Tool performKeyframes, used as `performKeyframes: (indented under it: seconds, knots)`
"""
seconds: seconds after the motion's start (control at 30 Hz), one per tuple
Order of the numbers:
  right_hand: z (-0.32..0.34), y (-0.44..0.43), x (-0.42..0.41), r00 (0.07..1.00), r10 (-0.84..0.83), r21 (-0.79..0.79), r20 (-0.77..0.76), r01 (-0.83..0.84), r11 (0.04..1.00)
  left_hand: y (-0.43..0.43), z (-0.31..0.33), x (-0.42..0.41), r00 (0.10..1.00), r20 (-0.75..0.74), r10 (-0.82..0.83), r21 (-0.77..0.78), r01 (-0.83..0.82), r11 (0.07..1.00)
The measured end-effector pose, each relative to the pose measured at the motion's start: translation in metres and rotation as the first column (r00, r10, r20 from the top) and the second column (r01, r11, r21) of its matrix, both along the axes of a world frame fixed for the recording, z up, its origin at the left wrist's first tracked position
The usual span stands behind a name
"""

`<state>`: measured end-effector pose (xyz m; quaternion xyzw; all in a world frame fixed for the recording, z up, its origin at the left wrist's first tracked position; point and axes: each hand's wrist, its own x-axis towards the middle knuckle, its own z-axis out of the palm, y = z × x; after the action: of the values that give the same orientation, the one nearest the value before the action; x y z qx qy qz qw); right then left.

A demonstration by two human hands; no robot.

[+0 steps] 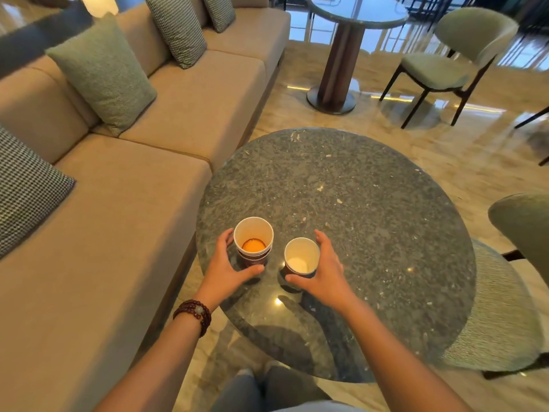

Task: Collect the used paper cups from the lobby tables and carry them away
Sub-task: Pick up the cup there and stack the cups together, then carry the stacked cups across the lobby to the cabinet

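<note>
Stack of cups [253, 242] sits clasped in left hand [222, 269], single cup [301, 257] in right hand [325, 273], near table [356, 203] edge.

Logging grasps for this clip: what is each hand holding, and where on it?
The left hand grips the cup stack by its side wall; the right hand grips the single cup likewise. Both stand on the table.

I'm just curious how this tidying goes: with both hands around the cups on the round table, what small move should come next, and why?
Probably close both hands and lift straight up. The left hand cups the stacked cups, which hold orange liquid, so keep them upright; the right hand cups the single cup. A firm grip isn't clear yet.
</note>
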<state>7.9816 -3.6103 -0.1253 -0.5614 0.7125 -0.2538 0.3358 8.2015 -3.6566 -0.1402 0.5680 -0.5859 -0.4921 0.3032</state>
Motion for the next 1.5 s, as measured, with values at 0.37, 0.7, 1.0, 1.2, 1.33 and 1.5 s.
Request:
performKeyframes:
  seconds: [0.37,0.7,1.0,1.2,1.33,1.5]
  knots:
    - [-0.014,-0.006,-0.001,0.999,0.040,-0.059,-0.013,-0.040,0.997,-0.009,-0.017,-0.017,0.995,-0.014,0.099,-0.075,-0.100,0.992]
    - [0.003,-0.009,-0.004,0.994,0.108,-0.085,-0.001,-0.108,0.991,0.000,0.000,-0.017,0.982,-0.039,0.184,-0.097,-0.187,0.978]
    - [0.051,-0.024,0.009,0.985,0.169,-0.217,0.042,-0.156,0.964,0.027,0.041,0.005,0.916,-0.107,0.387,-0.131,-0.399,0.908]
    - [0.077,-0.023,0.046,0.948,0.317,-0.288,0.039,-0.293,0.912,0.061,0.069,0.038,0.846,-0.125,0.519,-0.212,-0.534,0.819]
    - [0.085,-0.011,0.083,0.912,0.409,-0.305,0.039,-0.379,0.874,0.095,0.081,0.069,0.787,-0.109,0.607,-0.258,-0.612,0.748]
    - [0.083,0.024,0.134,0.833,0.551,-0.269,0.046,-0.521,0.810,0.150,0.092,0.111,0.726,-0.064,0.685,-0.307,-0.668,0.678]
